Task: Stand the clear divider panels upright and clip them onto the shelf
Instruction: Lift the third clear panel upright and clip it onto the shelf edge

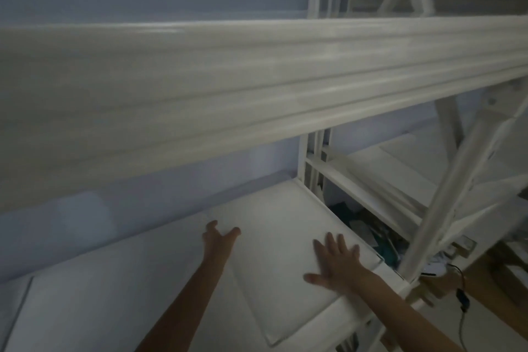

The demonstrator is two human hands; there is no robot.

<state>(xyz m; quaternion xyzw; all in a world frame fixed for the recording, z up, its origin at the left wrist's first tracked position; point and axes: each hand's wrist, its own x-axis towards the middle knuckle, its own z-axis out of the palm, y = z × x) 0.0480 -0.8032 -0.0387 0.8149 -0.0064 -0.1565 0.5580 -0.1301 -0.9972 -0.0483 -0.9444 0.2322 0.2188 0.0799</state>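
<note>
A clear divider panel lies flat on the white shelf, its near corner overhanging the front edge. My left hand reaches to the panel's far left edge, fingers spread and touching it. My right hand rests palm down on the panel's right side with fingers apart. The picture is blurred, so whether either hand grips the edge is unclear.
A thick white shelf beam crosses overhead, close above my arms. A white upright post slants down at the right. Behind it a lower rack holds dark clutter. A black cable hangs at the far right.
</note>
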